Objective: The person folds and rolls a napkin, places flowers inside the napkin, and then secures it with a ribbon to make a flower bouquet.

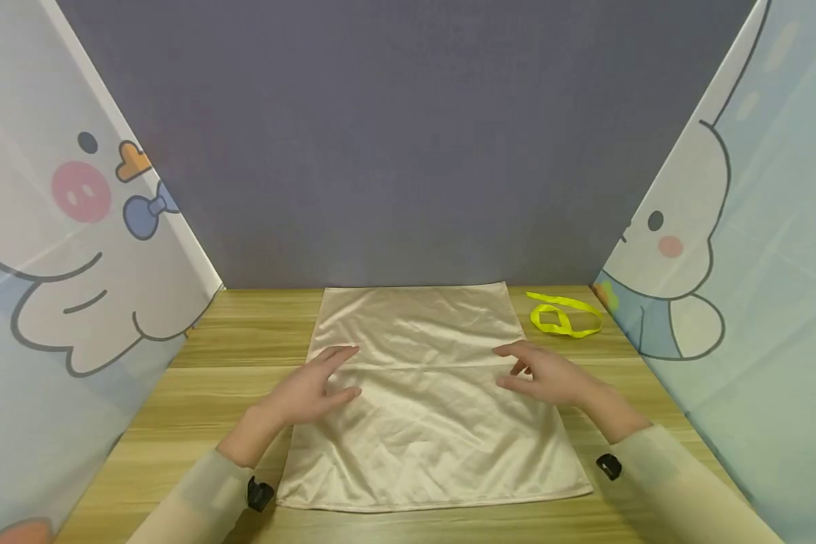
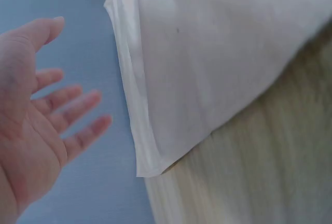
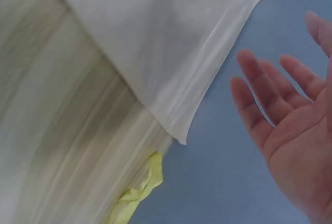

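A shiny cream satin cloth [image 1: 421, 431] lies spread on the wooden table, wider toward the front, with soft wrinkles and a crease across its middle. Over its left edge is my left hand [image 1: 309, 389], fingers relaxed and thumb apart, holding nothing. My right hand [image 1: 544, 376] hovers at the right edge in much the same pose, also with nothing in it. Both wrist views show the left hand [image 2: 46, 110] and the right hand [image 3: 290, 115] with fingers spread, beside the cloth's far corners. A bright yellow ribbon [image 1: 567, 332] lies loosely looped right of the cloth.
Behind the table [image 1: 245, 325] stands a plain grey panel [image 1: 408, 151]. Cartoon-printed curtains close off the left side [image 1: 88, 302] and the right side [image 1: 755, 393]. Each sleeve has a small black piece [image 1: 260, 495] at the wrist.
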`<action>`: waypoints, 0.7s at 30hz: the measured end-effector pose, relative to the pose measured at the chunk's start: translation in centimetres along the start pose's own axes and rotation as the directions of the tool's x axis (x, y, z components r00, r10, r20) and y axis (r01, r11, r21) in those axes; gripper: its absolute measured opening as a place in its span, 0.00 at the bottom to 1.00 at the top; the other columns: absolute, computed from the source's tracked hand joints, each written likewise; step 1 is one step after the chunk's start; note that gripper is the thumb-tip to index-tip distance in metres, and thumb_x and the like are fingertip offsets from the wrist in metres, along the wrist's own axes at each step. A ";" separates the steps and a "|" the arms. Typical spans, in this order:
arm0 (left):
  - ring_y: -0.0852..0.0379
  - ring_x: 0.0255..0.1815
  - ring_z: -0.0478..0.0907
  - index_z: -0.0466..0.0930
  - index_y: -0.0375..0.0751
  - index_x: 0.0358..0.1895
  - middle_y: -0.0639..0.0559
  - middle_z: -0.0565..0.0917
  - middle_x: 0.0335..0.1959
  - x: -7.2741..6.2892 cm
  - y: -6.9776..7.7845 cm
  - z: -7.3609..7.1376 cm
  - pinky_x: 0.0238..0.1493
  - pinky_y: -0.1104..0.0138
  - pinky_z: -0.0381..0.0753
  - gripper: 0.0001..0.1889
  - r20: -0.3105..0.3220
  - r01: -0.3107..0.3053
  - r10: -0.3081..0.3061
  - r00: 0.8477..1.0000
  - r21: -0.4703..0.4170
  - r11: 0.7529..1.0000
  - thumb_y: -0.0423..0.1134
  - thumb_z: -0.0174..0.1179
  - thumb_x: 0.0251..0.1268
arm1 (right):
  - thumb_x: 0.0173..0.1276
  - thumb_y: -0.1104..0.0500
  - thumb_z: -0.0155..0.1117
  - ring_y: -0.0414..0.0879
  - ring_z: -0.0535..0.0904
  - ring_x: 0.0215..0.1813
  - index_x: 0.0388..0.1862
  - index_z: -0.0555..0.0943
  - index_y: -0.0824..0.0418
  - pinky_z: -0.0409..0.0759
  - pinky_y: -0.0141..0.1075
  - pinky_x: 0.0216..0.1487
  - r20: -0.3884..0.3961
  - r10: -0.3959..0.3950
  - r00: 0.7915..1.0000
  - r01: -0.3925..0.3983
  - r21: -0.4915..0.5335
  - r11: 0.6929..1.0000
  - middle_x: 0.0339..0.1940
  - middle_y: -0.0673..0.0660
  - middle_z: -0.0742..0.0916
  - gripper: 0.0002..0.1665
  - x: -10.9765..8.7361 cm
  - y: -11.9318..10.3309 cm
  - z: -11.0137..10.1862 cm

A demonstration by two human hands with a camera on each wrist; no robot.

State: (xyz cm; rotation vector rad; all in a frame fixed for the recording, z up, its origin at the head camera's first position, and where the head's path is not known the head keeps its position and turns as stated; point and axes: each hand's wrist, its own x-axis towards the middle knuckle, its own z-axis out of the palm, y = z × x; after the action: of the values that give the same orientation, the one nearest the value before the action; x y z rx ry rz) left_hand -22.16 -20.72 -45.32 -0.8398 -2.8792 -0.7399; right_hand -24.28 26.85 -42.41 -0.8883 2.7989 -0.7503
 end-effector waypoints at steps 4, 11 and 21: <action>0.45 0.59 0.89 0.75 0.35 0.78 0.38 0.85 0.69 -0.1 -0.1 0.1 0.60 0.51 0.89 0.30 0.047 -0.038 0.047 0.998 -0.173 0.984 0.48 0.65 0.83 | 0.81 0.47 0.70 0.36 0.86 0.45 0.70 0.82 0.66 0.87 0.35 0.48 0.049 -0.022 0.999 0.018 0.077 0.997 0.60 0.62 0.91 0.30 -0.6 0.9 -0.2; 0.57 0.50 0.88 0.83 0.33 0.69 0.46 0.92 0.53 -0.2 0.8 1.1 0.53 0.66 0.88 0.22 0.156 -0.018 0.073 0.985 -0.326 0.945 0.44 0.65 0.83 | 0.79 0.54 0.72 0.35 0.85 0.45 0.60 0.87 0.65 0.85 0.33 0.46 0.153 -0.045 0.987 0.014 0.198 0.980 0.47 0.49 0.92 0.19 -2.2 2.2 -0.2; 0.62 0.50 0.85 0.85 0.37 0.67 0.53 0.92 0.51 -0.3 2.5 2.5 0.53 0.67 0.86 0.21 0.234 0.013 0.089 0.968 -0.402 0.915 0.48 0.63 0.84 | 0.76 0.64 0.72 0.31 0.80 0.40 0.51 0.90 0.62 0.82 0.30 0.41 0.294 -0.138 0.946 0.015 0.385 0.923 0.40 0.53 0.91 0.08 -4.5 4.3 -0.2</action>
State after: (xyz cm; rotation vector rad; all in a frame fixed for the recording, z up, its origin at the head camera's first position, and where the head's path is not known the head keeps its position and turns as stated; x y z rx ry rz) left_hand -20.38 -17.87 -46.52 -1.0981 -2.9531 -1.3453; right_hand -22.84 32.54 -44.58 -0.9502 2.2460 -1.0142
